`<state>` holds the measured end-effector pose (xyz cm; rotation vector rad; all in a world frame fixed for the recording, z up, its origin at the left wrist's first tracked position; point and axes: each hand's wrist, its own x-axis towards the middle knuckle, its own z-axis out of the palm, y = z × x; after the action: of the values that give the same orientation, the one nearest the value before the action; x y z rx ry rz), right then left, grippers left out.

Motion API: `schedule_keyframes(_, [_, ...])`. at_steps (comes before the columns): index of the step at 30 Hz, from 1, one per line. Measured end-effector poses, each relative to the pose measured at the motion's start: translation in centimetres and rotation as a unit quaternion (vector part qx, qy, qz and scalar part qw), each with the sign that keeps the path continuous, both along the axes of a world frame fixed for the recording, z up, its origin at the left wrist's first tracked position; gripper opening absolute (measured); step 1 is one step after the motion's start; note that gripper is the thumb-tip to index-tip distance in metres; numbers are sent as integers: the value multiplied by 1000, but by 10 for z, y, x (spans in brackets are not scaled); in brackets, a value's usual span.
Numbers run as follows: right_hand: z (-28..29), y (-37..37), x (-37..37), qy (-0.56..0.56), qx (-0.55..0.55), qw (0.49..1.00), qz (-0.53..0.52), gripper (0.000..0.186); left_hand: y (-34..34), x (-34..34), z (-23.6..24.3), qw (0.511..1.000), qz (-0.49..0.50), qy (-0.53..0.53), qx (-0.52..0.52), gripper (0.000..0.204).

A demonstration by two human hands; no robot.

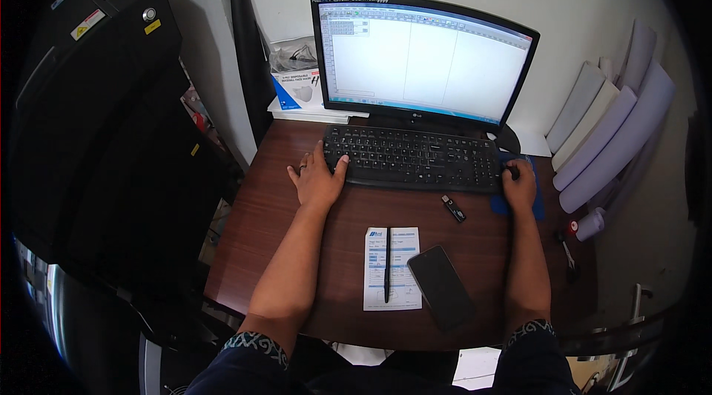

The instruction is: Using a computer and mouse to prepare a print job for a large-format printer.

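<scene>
My left hand point(319, 181) rests at the left end of a black keyboard point(415, 161), fingers spread, the thumb and one fingertip touching its edge. My right hand point(520, 186) is curled over a dark computer mouse point(513, 171), mostly hidden under the fingers, on a blue mouse pad point(538, 202). Behind the keyboard stands a monitor point(430, 61) showing a mostly white drawing window. A black USB stick point(454, 209) lies below the keyboard. Between my forearms are a printed form point(374, 276) with a black pen point(387, 265) across it and a dark-screened smartphone point(441, 287).
A large black machine point(89, 113) fills the left side beside the brown desk point(252, 247). White paper rolls point(612, 143) lean at the right wall, with scissors point(569, 254) below them. A white and blue box point(297, 94) stands left of the monitor.
</scene>
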<state>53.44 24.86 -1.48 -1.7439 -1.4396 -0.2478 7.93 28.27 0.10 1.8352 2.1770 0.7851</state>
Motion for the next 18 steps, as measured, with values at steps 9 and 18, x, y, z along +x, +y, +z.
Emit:
schedule_keyframes(9, [0,-1,-3,4,14,1000,6,21,-1,-1,-2,1000,2,-9,9,77])
schedule_keyframes(18, [2,0,-4,29,14,999,18,22,3,-2,-7,1000,9,-1,10,77])
